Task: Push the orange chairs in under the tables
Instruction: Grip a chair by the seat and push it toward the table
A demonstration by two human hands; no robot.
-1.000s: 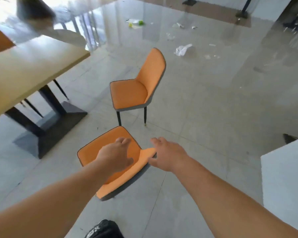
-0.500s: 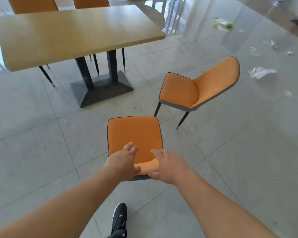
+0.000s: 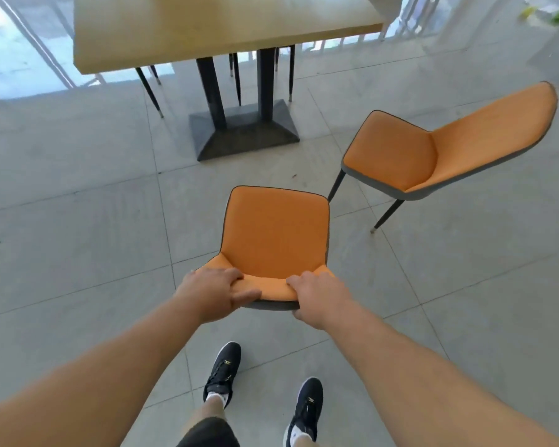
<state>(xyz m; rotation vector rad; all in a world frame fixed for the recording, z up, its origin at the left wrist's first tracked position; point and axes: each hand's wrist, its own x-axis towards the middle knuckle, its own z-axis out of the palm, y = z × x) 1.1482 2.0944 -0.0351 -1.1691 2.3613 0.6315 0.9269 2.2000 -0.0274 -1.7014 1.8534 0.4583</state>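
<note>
Left hand [image 3: 212, 293] and right hand [image 3: 320, 296]: both clamped on the backrest top of the near orange chair [image 3: 275, 240], its seat facing the wooden table [image 3: 213, 24] (well short of it). Second orange chair [image 3: 433, 150]: right of the first, angled, on the tiled floor [image 3: 78, 237].

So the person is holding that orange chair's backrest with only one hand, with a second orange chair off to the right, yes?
Not quite: the head view shows both hands on the backrest, the left hand and the right hand each gripping its top edge. The second orange chair does stand off to the right.
</note>
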